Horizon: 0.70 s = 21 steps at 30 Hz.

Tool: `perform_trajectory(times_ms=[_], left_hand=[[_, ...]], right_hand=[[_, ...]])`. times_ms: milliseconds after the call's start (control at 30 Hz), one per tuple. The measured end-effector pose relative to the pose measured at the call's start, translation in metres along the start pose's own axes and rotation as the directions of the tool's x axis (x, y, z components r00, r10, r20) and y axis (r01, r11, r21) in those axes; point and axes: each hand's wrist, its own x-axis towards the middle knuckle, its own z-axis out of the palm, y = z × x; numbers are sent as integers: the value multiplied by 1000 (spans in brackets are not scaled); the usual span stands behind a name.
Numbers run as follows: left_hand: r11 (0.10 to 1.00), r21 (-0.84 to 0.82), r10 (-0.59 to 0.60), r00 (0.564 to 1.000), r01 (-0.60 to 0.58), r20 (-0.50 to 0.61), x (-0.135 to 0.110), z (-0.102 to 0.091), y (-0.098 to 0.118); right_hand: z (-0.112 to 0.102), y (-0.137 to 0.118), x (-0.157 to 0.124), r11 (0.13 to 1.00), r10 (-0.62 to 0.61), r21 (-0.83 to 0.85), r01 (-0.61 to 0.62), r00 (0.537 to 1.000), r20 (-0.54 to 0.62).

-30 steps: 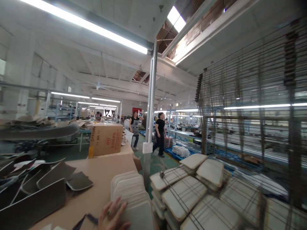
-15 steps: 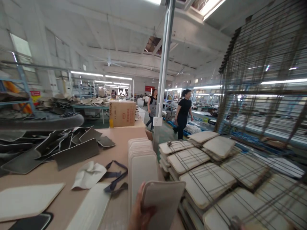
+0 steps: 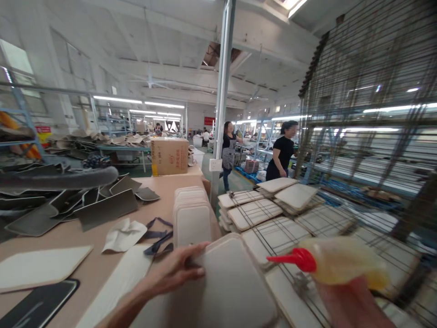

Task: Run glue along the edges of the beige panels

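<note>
Bottle (image 3: 344,260) risen into view in right hand (image 3: 351,300); left hand (image 3: 184,266) holding panel (image 3: 235,282)

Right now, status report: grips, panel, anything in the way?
Left grip touching pale panel. Right grip holding bottle, red nozzle toward panel. Wire rack at right, across stacked panels.
</note>
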Motion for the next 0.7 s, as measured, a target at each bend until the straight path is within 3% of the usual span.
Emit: perform_trajectory(times_ms=[100, 200, 367, 500, 600, 700], left_hand=[[999, -9, -29, 945, 33, 325, 7, -13, 18], [999, 1, -28, 871, 32, 490, 21, -28, 25], [999, 50, -39, 766, 10, 642, 44, -52, 25], [999, 50, -39, 685, 5, 727, 57, -63, 25], [1000, 25, -19, 652, 1, 758, 63, -71, 21], [1000, -29, 15, 641, 11, 768, 66, -79, 13]], right_hand=[[18, -23, 12, 998, 31, 59, -31, 1000, -3], [44, -38, 20, 981, 14, 191, -30, 996, 83], [74, -38, 32, 972, -4, 227, -58, 965, 264], [95, -26, 39, 986, -21, 156, -61, 879, 476], [110, -17, 41, 992, 18, 91, -86, 818, 575], [120, -8, 41, 992, 16, 94, -87, 812, 583]])
